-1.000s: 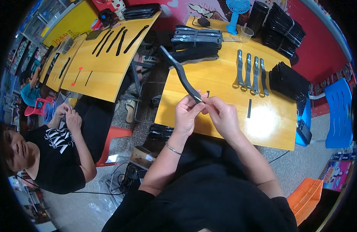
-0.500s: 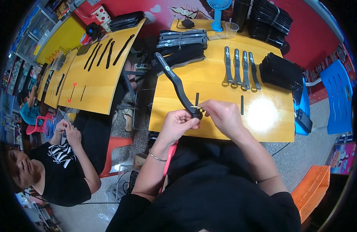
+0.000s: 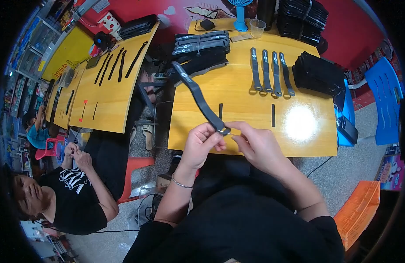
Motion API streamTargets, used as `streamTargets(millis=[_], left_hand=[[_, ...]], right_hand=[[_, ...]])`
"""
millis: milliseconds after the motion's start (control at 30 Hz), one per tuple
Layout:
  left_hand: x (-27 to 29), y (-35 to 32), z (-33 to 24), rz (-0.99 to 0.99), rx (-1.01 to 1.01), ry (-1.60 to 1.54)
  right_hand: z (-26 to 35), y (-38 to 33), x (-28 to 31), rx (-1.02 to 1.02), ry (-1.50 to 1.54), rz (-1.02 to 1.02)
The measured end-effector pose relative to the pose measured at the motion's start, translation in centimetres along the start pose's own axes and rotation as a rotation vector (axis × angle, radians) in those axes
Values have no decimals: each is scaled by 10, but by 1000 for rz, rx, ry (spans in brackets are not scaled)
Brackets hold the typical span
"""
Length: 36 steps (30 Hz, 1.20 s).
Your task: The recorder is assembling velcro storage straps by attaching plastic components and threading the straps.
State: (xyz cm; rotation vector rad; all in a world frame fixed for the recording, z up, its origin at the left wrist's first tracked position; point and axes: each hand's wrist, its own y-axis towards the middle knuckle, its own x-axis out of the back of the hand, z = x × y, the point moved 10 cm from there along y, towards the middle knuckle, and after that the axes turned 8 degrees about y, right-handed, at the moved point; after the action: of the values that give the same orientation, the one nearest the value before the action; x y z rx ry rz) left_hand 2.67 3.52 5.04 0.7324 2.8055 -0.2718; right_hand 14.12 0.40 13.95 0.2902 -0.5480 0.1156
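A: Biggest thing first: the yellow bench (image 3: 242,94) fills the middle of the view, with a black stack (image 3: 318,74) on its right side.

B: Further left, near the back, there's a tied bundle (image 3: 200,43) of grey straps, and to its right four laid-out straps (image 3: 266,72) in a neat row, lying flat and side by side.

A: Now the star of the show: the grey strap (image 3: 199,95), up over the near part of the bench, slanting away to the upper left with its far end unsupported!

B: And look at that gentle bend. I'd call it light and springy: stiff enough to stand out from one end, soft enough to flex. Nothing fragile about it, by my reading.

A: Who's got it? The left hand (image 3: 200,142), thumb and fingers pinched firmly round the lower end. Smart spot, I'd say; a grip at the middle would let both ends swing.

B: The right hand (image 3: 257,142) is in close, forefinger at that same end, thumb a little apart from it. Whether it actually pinches anything, I cannot tell.

A: Down to the small stuff: two dark strips (image 3: 273,115) on the bench beyond the hands.

B: And smallest of all, the looped end (image 3: 225,131), right between the fingertips. Fiddly, probably a touch slick; fingertips suit it better than a full fist.
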Motion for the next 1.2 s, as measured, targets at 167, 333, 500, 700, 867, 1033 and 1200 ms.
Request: streamTargets(millis=[167,333,500,700,867,1033,1200], left_hand=[[12,1,-9,-141,15,77],[-23,0,-7,-7,50,-49],[-28,-1,-3,66,81,28],[-32,-9,11,202,179,207],[-40,-1,4,113,45,-240],[-52,-5,8,307,142,-263],[-50,-15,8,419,264,18]], right_hand=[[-22,-10,21,-97,205,-28],[-6,1,16,203,356,-98],[-44,2,2,22,655,-36],[-33,4,4,-13,481,27],[-12,2,-9,44,404,112],[-22,2,-7,-123,641,96],[-57,19,41,-184,543,-127]])
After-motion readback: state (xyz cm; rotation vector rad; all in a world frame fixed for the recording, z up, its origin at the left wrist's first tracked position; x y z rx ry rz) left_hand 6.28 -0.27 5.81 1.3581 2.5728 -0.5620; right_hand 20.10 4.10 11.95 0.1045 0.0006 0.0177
